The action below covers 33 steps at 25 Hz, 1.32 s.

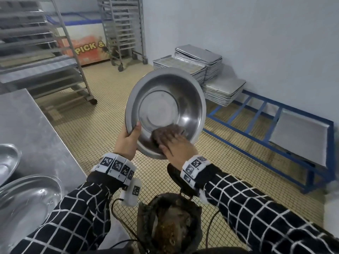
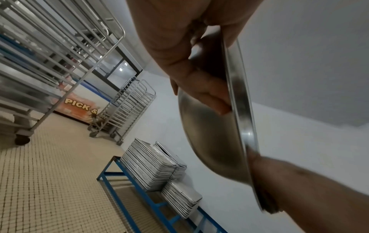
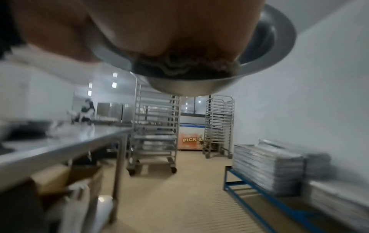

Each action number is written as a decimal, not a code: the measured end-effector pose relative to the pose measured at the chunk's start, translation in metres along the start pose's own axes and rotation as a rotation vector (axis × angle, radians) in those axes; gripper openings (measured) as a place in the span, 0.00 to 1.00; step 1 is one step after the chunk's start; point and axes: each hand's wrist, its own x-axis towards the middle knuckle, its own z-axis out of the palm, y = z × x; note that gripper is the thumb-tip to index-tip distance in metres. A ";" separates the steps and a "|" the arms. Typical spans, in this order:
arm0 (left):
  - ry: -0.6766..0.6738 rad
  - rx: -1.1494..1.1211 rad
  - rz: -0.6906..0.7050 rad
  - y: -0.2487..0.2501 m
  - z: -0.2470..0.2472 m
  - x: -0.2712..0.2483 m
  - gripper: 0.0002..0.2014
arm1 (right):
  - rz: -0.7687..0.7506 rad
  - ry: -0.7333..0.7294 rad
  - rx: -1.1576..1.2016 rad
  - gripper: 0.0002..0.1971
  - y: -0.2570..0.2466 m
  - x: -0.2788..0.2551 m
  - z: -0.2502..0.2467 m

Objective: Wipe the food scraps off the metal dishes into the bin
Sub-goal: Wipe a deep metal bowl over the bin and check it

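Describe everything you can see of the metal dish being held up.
The metal dish is round, shallow and shiny, steel by its look, with a flat rim and a flat circular base. It is held tilted nearly on edge above the bin, inside facing the person. The left hand grips its left rim. The right hand presses a dark scrubbing pad against its lower inside wall.

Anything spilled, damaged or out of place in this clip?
Nothing stands out. The left hand grips the tilted metal bowl above the bin while the right hand presses a dark pad inside it.
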 end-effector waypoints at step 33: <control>0.111 0.293 0.146 0.008 -0.020 0.003 0.20 | 0.615 0.679 0.911 0.18 0.045 -0.001 -0.021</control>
